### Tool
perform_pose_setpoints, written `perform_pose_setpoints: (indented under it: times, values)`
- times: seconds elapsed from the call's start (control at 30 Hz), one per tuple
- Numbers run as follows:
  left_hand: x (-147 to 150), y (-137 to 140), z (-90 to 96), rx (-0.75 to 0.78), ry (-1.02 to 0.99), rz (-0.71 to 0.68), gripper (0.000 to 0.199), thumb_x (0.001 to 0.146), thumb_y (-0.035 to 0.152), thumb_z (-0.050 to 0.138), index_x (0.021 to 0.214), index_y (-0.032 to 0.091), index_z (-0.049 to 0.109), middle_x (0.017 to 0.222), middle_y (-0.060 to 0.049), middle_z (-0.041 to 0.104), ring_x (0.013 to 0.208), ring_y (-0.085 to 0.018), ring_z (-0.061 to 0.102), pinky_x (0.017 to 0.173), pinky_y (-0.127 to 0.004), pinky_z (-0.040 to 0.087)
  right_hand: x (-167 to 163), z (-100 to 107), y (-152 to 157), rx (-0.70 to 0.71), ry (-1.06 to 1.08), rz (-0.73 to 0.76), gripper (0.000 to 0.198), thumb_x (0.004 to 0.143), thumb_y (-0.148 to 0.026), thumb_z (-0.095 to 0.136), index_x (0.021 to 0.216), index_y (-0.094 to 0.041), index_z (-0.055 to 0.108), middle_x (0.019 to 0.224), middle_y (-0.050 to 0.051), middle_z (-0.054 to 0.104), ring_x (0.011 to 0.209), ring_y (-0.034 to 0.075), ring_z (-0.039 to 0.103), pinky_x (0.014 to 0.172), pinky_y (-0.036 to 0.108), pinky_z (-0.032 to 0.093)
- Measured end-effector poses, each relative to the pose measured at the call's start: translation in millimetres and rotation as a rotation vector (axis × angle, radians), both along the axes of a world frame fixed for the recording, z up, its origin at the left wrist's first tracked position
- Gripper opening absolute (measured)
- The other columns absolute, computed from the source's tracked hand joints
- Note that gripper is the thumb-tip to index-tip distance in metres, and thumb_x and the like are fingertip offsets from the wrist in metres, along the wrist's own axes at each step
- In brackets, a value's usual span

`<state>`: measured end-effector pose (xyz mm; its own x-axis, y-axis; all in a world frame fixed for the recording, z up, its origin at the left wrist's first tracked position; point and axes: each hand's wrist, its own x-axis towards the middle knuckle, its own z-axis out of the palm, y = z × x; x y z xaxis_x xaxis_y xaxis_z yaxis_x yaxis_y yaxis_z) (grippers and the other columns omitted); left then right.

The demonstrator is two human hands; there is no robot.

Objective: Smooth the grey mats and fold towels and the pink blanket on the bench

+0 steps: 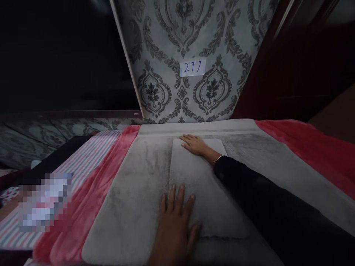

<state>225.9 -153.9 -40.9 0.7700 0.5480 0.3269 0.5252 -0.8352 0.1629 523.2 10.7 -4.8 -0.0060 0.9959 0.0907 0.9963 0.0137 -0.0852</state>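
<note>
A small, light grey plush mat [205,184] lies flat on a larger grey plush mat [133,192]. My right hand [195,145], with a bracelet at the wrist, rests palm down near the small mat's far left corner, fingers stretched toward the left. Nearer to me, my left hand [176,221] lies palm down with fingers spread over the small mat's left edge. Neither hand grips anything. The small mat's right side is partly hidden by my dark right sleeve [266,199].
Red plush cloth [310,147] and a striped sheet [91,159] lie beneath. A dark screen [66,59] stands at the left, a dark red panel [291,62] at the right. A paper marked 277 [193,67] is on the patterned wall. A blurred-out patch covers something at left.
</note>
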Motion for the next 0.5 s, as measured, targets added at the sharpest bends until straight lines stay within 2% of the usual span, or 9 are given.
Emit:
perform_pose_setpoints:
  times: [0.1,0.13,0.23,0.37,0.43,0.5]
  values:
    - [-5,2,-4.1,-0.155,-0.185,0.060,0.061,0.089,0.028,0.063,0.149,0.030,0.052,0.171,-0.008,0.019,0.154,-0.038,0.025,0.117,-0.063,0.036,-2,7,-11,0.056,0.007,-0.087,0.060,0.106,-0.042,0.036,0.162,-0.021,0.031,0.160,0.015,0.040,0.144,0.030,0.040,0.115,0.044,0.035]
    - [-8,5,-4.6,-0.233,-0.281,0.103,0.058,0.090,0.029,0.060,0.148,0.028,0.054,0.171,-0.009,0.020,0.154,-0.036,0.026,0.118,-0.061,0.036,-1,10,-15,0.059,0.006,-0.104,0.061,0.105,-0.040,0.038,0.162,-0.020,0.030,0.156,0.017,0.045,0.141,0.030,0.044,0.112,0.044,0.037]
    - [-17,20,1.4,-0.577,-0.574,0.226,0.055,0.093,0.040,0.057,0.144,0.021,0.057,0.160,-0.015,0.043,0.146,-0.033,0.043,0.117,-0.055,0.040,8,20,-29,0.008,-0.006,-0.133,0.058,0.104,-0.036,0.041,0.158,-0.018,0.038,0.145,0.019,0.055,0.134,0.032,0.049,0.108,0.045,0.041]
    - [-19,36,22.9,-1.100,-0.795,0.355,0.081,0.078,0.057,0.073,0.146,0.018,0.055,0.133,-0.017,0.068,0.125,-0.033,0.064,0.105,-0.047,0.052,26,33,-36,-0.059,-0.001,-0.176,0.050,0.101,-0.036,0.049,0.149,-0.021,0.051,0.145,0.017,0.056,0.133,0.032,0.051,0.108,0.045,0.041]
    - [-13,35,31.9,-1.261,-0.851,0.403,0.086,0.073,0.059,0.077,0.145,0.017,0.056,0.121,-0.015,0.074,0.118,-0.033,0.068,0.100,-0.045,0.055,33,38,-34,-0.082,0.017,-0.205,0.050,0.097,-0.037,0.059,0.145,-0.021,0.056,0.141,0.015,0.059,0.130,0.031,0.055,0.104,0.041,0.044]
    - [-5,30,36.6,-1.333,-0.864,0.393,0.080,0.071,0.059,0.079,0.136,0.015,0.062,0.114,-0.014,0.076,0.115,-0.033,0.069,0.099,-0.044,0.055,36,41,-32,-0.096,0.043,-0.229,0.044,0.093,-0.037,0.067,0.133,-0.020,0.065,0.133,0.014,0.065,0.123,0.029,0.060,0.099,0.036,0.047]
